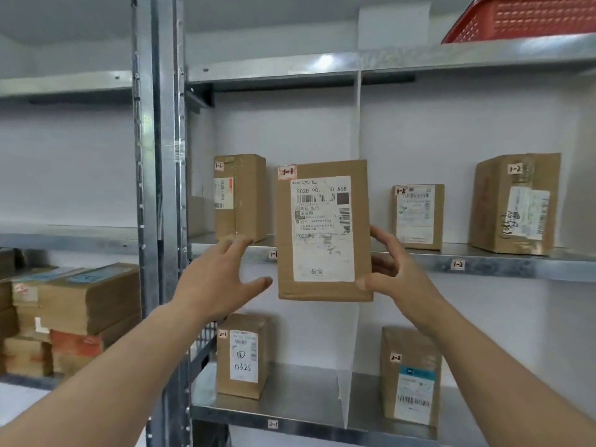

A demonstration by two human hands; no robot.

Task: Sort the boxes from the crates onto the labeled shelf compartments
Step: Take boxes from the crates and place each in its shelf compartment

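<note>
A brown cardboard box tagged 1-1, with a white shipping label, is held upright in front of the middle shelf edge. My right hand grips its right side, thumb on the front near the bottom corner. Just left of the box, my left hand hovers with spread fingers and does not touch it. Behind stands another box tagged 1-1 in the left compartment. Two boxes tagged 1-2 stand in the right compartment.
A white divider splits each shelf. Below stand a box tagged 2-1 and one tagged 2-2. A red basket sits on the top shelf. Stacked boxes fill the rack at left beyond the metal upright.
</note>
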